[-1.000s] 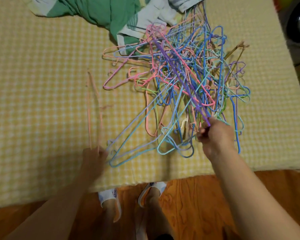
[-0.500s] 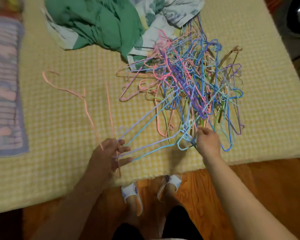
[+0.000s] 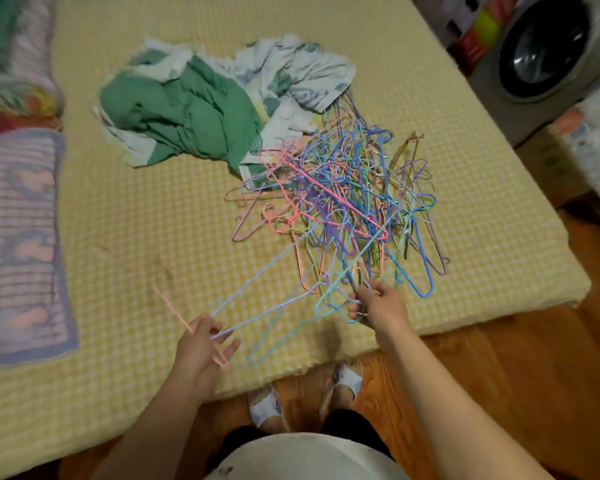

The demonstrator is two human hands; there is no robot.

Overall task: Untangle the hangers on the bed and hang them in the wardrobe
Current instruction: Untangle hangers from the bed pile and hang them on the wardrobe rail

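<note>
Person standing at the near edge of the bed (image 3: 125, 216), which is wearing a yellow checked cover. Both bare arms are reaching over that edge.

Hanger tangle (image 3: 347, 202): many thin wire hangers in blue, pink, purple and green are lying knotted together toward the bed's right side, the pile running from mid-bed down to the near edge. Its far end is touching a crumpled green cloth (image 3: 184, 116) and a pale printed cloth (image 3: 298, 74) behind it.

Left hand (image 3: 201, 348): fingers are curling loosely round a pink hanger (image 3: 174, 310), blurred, which is slanting up and away over the cover, apart from the pile. The same hand is also touching the corner of a lilac hanger (image 3: 257, 282) that is stretching back to the tangle; how firmly it is gripping that one, cannot tell.

Right hand (image 3: 378, 306): fingers are bending and pinching a bunch of wires at the tangle's near end, close to the near edge.

A striped blanket (image 3: 18, 244) is lying along the bed's left edge. A grey machine (image 3: 548, 50) is standing past the far right corner. Slippers (image 3: 267, 407) are showing on the wood floor (image 3: 520, 375).
</note>
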